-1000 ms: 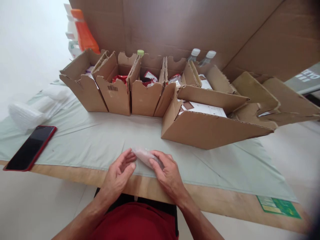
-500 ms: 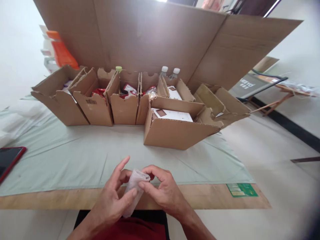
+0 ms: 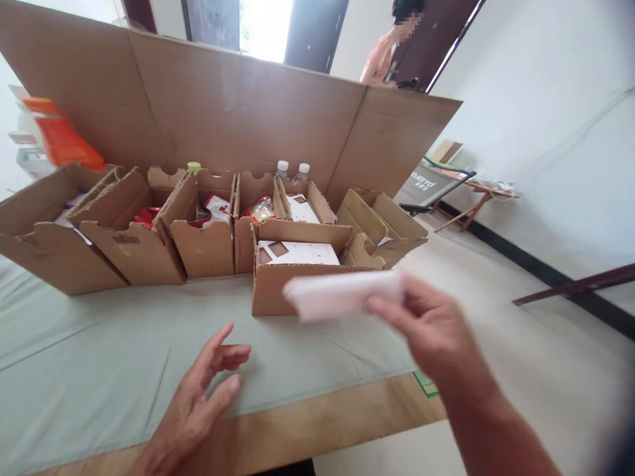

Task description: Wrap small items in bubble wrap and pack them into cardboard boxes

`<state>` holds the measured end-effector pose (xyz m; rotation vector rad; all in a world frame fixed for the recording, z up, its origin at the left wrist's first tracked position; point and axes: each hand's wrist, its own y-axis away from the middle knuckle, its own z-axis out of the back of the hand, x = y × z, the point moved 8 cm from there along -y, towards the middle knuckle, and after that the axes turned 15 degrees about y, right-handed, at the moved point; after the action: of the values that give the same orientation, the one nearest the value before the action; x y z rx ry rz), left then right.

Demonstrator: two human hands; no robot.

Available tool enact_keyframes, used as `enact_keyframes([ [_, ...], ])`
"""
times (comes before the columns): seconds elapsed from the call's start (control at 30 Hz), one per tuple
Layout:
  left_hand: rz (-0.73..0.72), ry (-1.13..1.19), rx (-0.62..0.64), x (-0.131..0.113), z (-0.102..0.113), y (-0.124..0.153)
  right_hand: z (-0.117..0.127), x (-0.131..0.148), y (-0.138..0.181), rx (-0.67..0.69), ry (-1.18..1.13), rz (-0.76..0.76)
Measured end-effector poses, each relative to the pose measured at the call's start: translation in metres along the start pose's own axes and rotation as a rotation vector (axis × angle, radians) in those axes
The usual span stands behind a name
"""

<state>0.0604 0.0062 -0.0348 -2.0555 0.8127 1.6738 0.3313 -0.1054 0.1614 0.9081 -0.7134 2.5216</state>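
My right hand (image 3: pixel 432 324) grips one end of a white wrapped packet (image 3: pixel 342 295), long and slim, blurred by motion; its contents are hidden. The packet is held level in front of the nearest cardboard box (image 3: pixel 272 289), covering part of its front wall. In that box lies a white box-like item (image 3: pixel 305 254) with a brown square. My left hand (image 3: pixel 201 390) hovers over the near side of the cloth, fingers apart, holding nothing.
More open cardboard boxes (image 3: pixel 207 256) stand in a row behind, several with packets inside. A tall cardboard panel (image 3: pixel 248 106) rises at the back. Pale green cloth (image 3: pixel 124 350) covers the table. Beyond the panel is a person (image 3: pixel 380 59); a folding chair (image 3: pixel 426 188) stands right.
My right hand has carried the packet up and to the right, and my left hand has let go of it. The view has swung to the right, bringing the person into sight.
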Motion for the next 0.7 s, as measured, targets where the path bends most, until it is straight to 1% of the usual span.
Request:
enact_keyframes([
  [0.03, 0.005, -0.001, -0.024, 0.005, 0.005, -0.005, 0.028, -0.009, -0.011, -0.169, 0.012, -0.028],
  [0.07, 0.015, -0.014, -0.03, 0.011, 0.008, -0.009, 0.05, -0.017, -0.02, -0.307, 0.067, -0.049],
  [0.1, 0.027, -0.038, -0.026, 0.018, 0.01, -0.013, 0.066, -0.023, -0.029, -0.397, 0.174, -0.063],
  [0.13, 0.039, -0.065, -0.018, 0.023, 0.011, -0.015, 0.074, -0.026, -0.038, -0.432, 0.328, -0.065],
  [0.17, 0.049, -0.088, -0.005, 0.028, 0.012, -0.016, 0.075, -0.027, -0.047, -0.411, 0.51, -0.053],
  [0.2, 0.059, -0.103, 0.008, 0.031, 0.012, -0.016, 0.069, -0.027, -0.056, -0.343, 0.698, -0.028],
  [0.27, 0.069, -0.104, 0.03, 0.034, 0.011, -0.015, 0.047, -0.029, -0.072, -0.13, 1.016, 0.021],
  [0.33, 0.055, -0.1, 0.03, 0.032, 0.01, -0.014, 0.028, -0.033, -0.082, 0.084, 1.191, 0.013],
  [0.37, 0.033, -0.104, 0.017, 0.03, 0.01, -0.014, 0.022, -0.034, -0.087, 0.165, 1.229, -0.011],
  [0.43, -0.012, -0.126, -0.005, 0.024, 0.009, -0.014, 0.013, -0.033, -0.097, 0.289, 1.228, -0.055],
  [0.5, -0.055, -0.164, -0.005, 0.018, 0.007, -0.014, 0.005, -0.028, -0.105, 0.392, 1.175, -0.057],
  [0.53, -0.08, -0.187, 0.004, 0.015, 0.006, -0.015, 0.002, -0.026, -0.109, 0.423, 1.173, -0.055],
  [0.57, -0.109, -0.211, 0.018, 0.011, 0.003, -0.015, 0.001, -0.023, -0.113, 0.431, 1.194, -0.057],
  [0.7, -0.298, -0.295, 0.048, -0.006, -0.006, -0.011, -0.006, -0.019, -0.122, 0.381, 1.329, -0.067],
])
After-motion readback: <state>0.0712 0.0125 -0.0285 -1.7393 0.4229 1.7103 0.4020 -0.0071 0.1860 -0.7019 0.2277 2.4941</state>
